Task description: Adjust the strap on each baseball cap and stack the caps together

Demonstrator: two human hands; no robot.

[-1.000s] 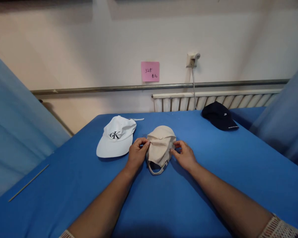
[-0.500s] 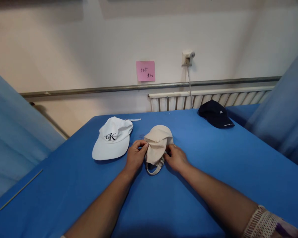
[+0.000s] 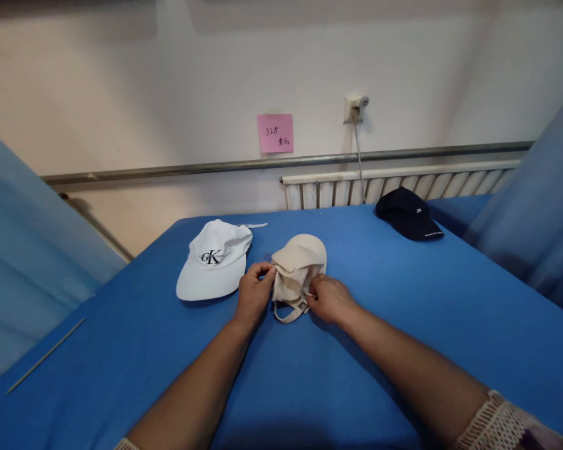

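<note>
My left hand point(image 3: 254, 287) is pinched, thumb and forefinger nearly together, on the left edge of the beige cap point(image 3: 294, 262). My right hand point(image 3: 332, 300) has the cap's right side in a low, closed grip next to the back strap point(image 3: 287, 314); the tips of some of those fingers are hidden, so I cannot tell how deep they reach. The cap lies on the blue sheet point(image 3: 300, 387) right in front of me, between my hands. Its brim point(image 3: 318, 247) points away from me, toward the wall, and the strap loops at the near end — so the long axis runs from me to the wall, its far end leaning slightly right. The crown is slack and creased in my fingers.

Just beside my left hand sits the white cap point(image 3: 223, 250), its brim toward me and a little left, dark letters on its front. Well off to the right, near the radiator point(image 3: 328, 195), lies the navy cap point(image 3: 403, 209), its brim facing right and toward me. A thin stick point(image 3: 45, 356) rests slantwise near the sheet's left edge.
</note>
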